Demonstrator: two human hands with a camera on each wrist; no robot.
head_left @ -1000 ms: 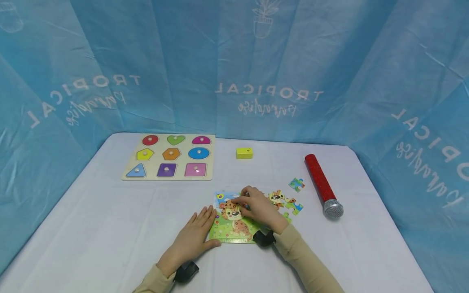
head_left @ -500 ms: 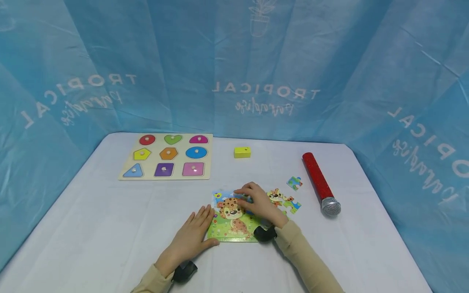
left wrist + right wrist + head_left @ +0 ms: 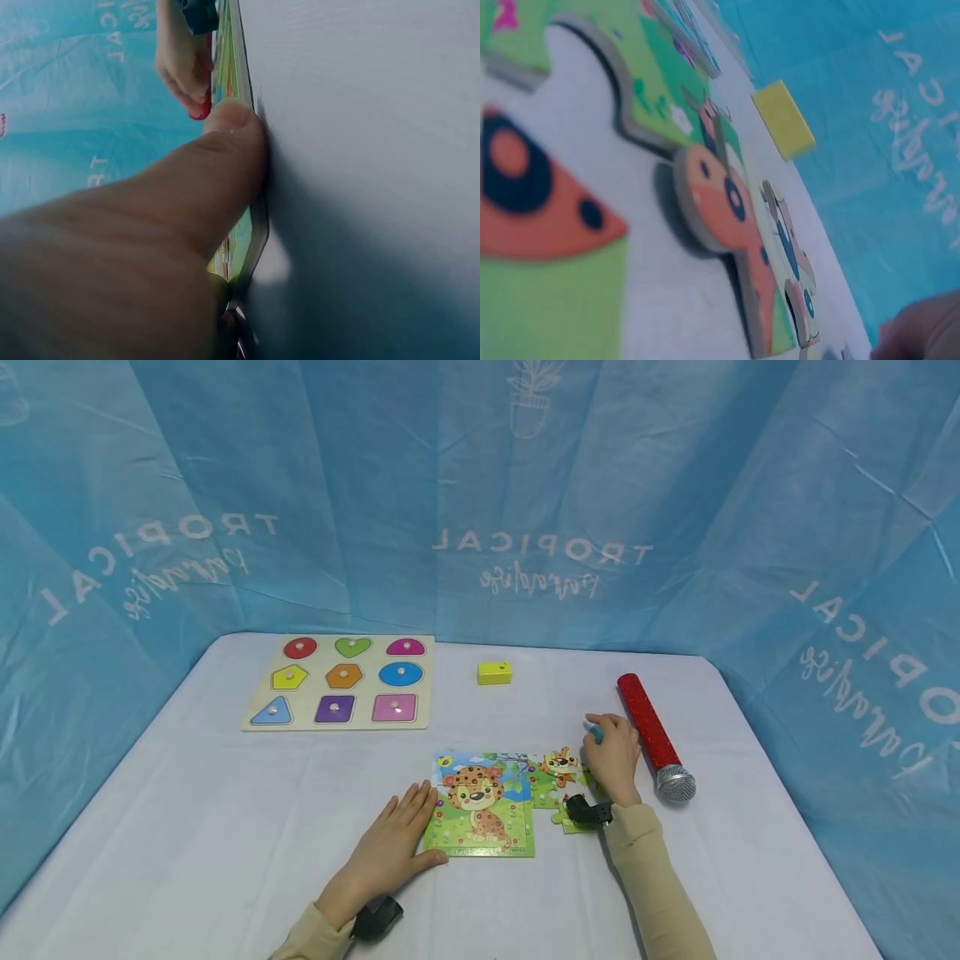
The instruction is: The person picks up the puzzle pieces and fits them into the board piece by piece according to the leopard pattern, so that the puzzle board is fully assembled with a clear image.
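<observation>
My left hand [image 3: 388, 843] lies flat with straight fingers along the left edge of a leopard jigsaw puzzle [image 3: 480, 806]. In the left wrist view its thumb [image 3: 210, 165] presses against the board's edge. To the right, my right hand [image 3: 613, 756] pinches a small blue puzzle piece [image 3: 597, 732] between thumb and index finger, low over the table; the hand covers most of it. Loose puzzle pieces [image 3: 561, 763] with an animal face and green grass lie between the board and the right hand, partly under its wrist. They appear large in the right wrist view, including an orange spotted piece [image 3: 720, 202].
A red microphone [image 3: 651, 727] lies just right of the right hand. Behind stands a yellow block [image 3: 494, 673]. At the back left is a wooden shape board [image 3: 341, 683] with knobbed pieces. A blue curtain [image 3: 405, 485] surrounds the white-covered table [image 3: 247, 835].
My right hand has left the leopard puzzle's upper right, moved right, and taken hold of the loose blue piece near the microphone. The left hand has stayed at the board's edge.
</observation>
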